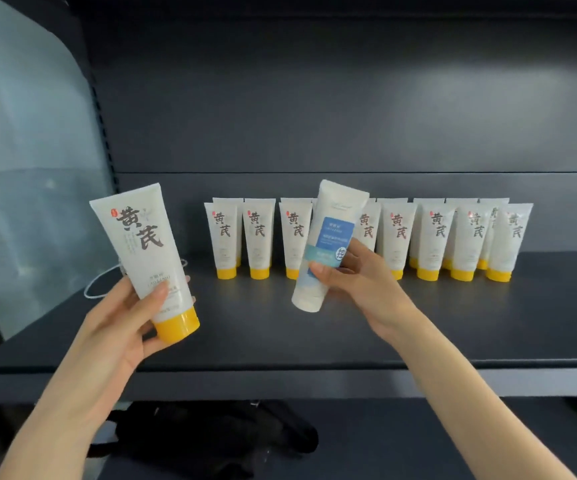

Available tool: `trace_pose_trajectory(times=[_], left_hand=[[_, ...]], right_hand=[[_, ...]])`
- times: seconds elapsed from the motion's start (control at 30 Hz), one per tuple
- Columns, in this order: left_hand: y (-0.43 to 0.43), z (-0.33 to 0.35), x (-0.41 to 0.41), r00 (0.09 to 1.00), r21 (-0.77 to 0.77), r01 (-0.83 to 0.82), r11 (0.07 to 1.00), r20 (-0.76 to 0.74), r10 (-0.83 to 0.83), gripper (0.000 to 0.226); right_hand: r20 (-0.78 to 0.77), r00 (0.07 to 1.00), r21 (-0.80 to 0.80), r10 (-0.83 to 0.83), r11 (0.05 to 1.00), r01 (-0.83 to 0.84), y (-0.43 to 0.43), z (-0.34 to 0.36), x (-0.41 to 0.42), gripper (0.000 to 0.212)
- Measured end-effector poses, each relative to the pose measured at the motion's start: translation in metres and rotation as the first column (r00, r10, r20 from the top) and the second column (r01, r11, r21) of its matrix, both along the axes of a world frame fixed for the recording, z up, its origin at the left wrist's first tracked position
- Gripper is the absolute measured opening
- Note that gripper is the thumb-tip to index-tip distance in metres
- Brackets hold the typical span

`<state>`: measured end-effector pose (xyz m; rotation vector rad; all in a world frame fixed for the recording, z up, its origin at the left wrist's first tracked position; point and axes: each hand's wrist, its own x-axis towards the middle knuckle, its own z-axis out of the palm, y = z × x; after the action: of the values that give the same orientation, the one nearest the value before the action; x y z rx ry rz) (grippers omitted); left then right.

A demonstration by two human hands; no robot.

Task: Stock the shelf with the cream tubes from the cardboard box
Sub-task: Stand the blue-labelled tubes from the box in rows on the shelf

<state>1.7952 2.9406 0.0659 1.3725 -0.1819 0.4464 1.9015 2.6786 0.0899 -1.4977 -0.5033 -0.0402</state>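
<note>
Head view: the right thumb (318, 270) and fingers (356, 247) pinch a blue-labelled tube (327, 237) round its lower half. Its white cap points down just above the shelf (314, 337), and its body is tilted so that its flat top overlaps the standing row (432, 237) behind it. The left thumb (158, 293) lies across the front of a yellow-capped tube (141, 244) with the other fingers curled behind it. It is held cap down, leaning left, near the shelf's front and well apart from the row.

The nearest risk sits at the right hand (356, 282). The row stands two deep on narrow yellow caps, with neighbours close or touching, so a brush from a knuckle or the tube's top edge would likely tip one into the next — and then several. Released at this tilt, the blue-labelled tube would probably fall rather than stand.

It also looks like a different product from the row, so slotted into the gap behind it, it would mix the stock. With the left hand (124, 323) also full, neither hand is free to steady anything.

Further out, a white cord loop (100, 282) lies on the shelf's left side — a cap set there could catch on it or rock. The cardboard box is out of view.
</note>
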Motion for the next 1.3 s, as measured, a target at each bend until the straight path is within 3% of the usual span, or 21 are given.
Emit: trace_pose_trajectory(times=[0.13, 0.27, 0.33, 0.43, 0.77, 0.97, 1.13, 1.3], left_hand=[[0.03, 0.005, 0.007, 1.0, 0.034, 0.0, 0.999, -0.009, 0.0, 0.05], [0.063, 0.004, 0.013, 0.999, 0.038, 0.021, 0.999, -0.038, -0.019, 0.046], [0.073, 0.003, 0.014, 0.997, 0.052, 0.049, 0.997, -0.056, -0.046, 0.055], [0.086, 0.001, 0.016, 0.994, 0.076, 0.065, 0.995, -0.088, -0.058, 0.088], [0.1, -0.007, 0.03, 0.988, 0.019, 0.067, 0.998, -0.141, -0.064, 0.095], [0.097, -0.015, 0.039, 0.991, 0.008, 0.061, 0.998, -0.12, -0.06, 0.053], [0.091, -0.014, 0.042, 0.994, 0.051, 0.062, 0.997, -0.094, -0.057, 0.052], [0.083, -0.018, 0.044, 0.993, -0.007, 0.044, 0.999, -0.106, -0.045, 0.034]], right_hand=[[0.036, 0.999, -0.103, 0.036, 0.994, -0.032, 0.063, -0.001, 0.023, 0.036], [0.139, 0.99, -0.289, -0.036, 0.954, 0.075, 0.126, -0.01, 0.05, 0.043], [0.118, 0.991, -0.287, -0.061, 0.953, 0.093, 0.146, -0.017, 0.062, 0.041], [0.087, 0.992, -0.242, -0.094, 0.964, 0.113, 0.166, -0.026, 0.078, 0.034], [0.079, 0.986, -0.37, -0.148, 0.914, 0.167, 0.182, -0.045, 0.104, 0.041], [0.087, 0.99, -0.475, -0.113, 0.869, 0.14, 0.176, -0.049, 0.108, 0.048], [0.089, 0.988, -0.471, -0.129, 0.868, 0.156, 0.178, -0.051, 0.104, 0.048], [0.078, 0.985, -0.457, -0.155, 0.872, 0.174, 0.178, -0.051, 0.103, 0.047]])
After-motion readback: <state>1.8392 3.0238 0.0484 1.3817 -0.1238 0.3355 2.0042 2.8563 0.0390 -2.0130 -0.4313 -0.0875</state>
